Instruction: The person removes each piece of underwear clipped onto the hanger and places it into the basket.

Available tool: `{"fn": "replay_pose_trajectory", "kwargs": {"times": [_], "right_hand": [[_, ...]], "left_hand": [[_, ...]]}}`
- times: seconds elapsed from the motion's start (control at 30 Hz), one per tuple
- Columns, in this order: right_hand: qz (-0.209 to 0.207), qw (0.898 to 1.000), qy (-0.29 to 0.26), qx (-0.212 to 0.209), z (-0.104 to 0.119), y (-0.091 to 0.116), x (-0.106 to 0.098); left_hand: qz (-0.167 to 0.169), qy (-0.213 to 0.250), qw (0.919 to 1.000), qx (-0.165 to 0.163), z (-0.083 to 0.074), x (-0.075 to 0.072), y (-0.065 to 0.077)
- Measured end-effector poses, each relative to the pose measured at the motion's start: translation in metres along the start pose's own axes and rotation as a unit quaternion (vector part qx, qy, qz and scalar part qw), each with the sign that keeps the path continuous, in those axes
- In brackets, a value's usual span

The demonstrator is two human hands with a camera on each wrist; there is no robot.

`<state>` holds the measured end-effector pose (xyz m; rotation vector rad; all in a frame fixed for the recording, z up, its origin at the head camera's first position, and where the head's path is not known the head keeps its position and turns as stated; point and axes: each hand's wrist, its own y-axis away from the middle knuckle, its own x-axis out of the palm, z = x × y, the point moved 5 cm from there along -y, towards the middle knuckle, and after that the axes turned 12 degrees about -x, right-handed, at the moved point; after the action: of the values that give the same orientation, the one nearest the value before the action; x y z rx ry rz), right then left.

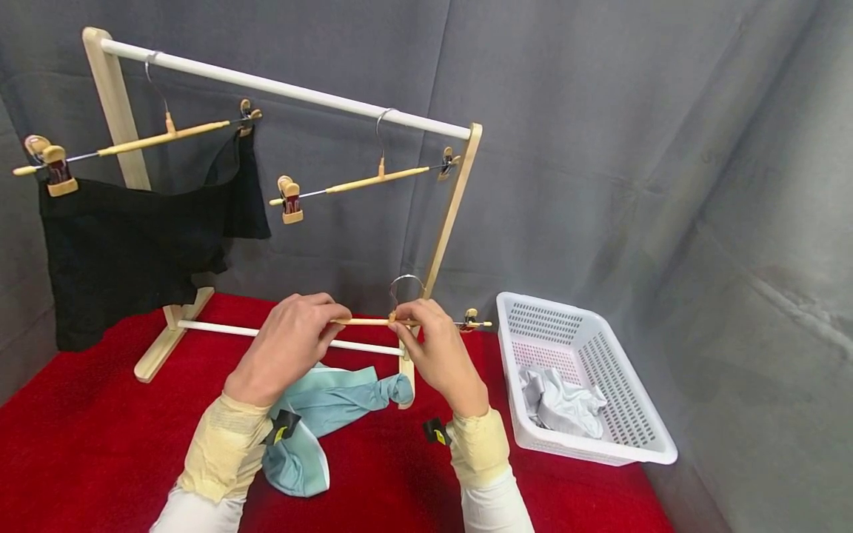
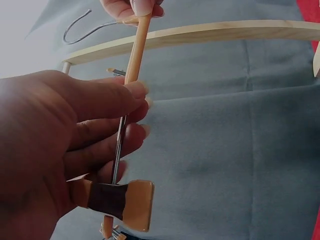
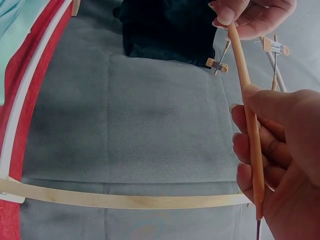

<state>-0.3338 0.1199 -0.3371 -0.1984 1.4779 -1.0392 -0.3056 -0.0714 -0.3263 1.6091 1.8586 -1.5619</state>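
Both hands hold a clip hanger (image 1: 369, 321) up level in front of the rack. Its metal hook points upward beside the right hand (image 1: 436, 348), whose thumb and fingers pinch the bar near the middle. My left hand (image 1: 289, 340) pinches the bar toward its left end. A wooden clip (image 2: 139, 205) hangs by the left palm in the left wrist view; another clip (image 1: 470, 318) sits at the bar's right end, with no cloth in it. Below the hands, a light blue-green garment (image 1: 346, 400) lies crumpled on the red cloth.
A wooden rack with a white rail (image 1: 286, 89) stands behind. Black shorts (image 1: 146, 252) hang from one clip hanger on it, and a bare clip hanger (image 1: 373, 180) from the rail's right part. At right, a white basket (image 1: 616, 355) contains a pale grey garment (image 1: 566, 403).
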Motion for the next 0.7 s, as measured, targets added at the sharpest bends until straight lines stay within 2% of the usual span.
{"fn": "replay_pose_trajectory", "kwargs": {"times": [0.43,0.7], "right_hand": [[-0.013,1.000,-0.002,0.005,0.001,-0.001,-0.003],[-0.076,0.997,0.001,-0.018,0.006,-0.003,-0.018]], "left_hand": [[-0.014,0.010,0.9997,0.020,0.005,-0.001,-0.002],[-0.014,0.007,0.9999,0.001,0.014,-0.005,-0.002]]}}
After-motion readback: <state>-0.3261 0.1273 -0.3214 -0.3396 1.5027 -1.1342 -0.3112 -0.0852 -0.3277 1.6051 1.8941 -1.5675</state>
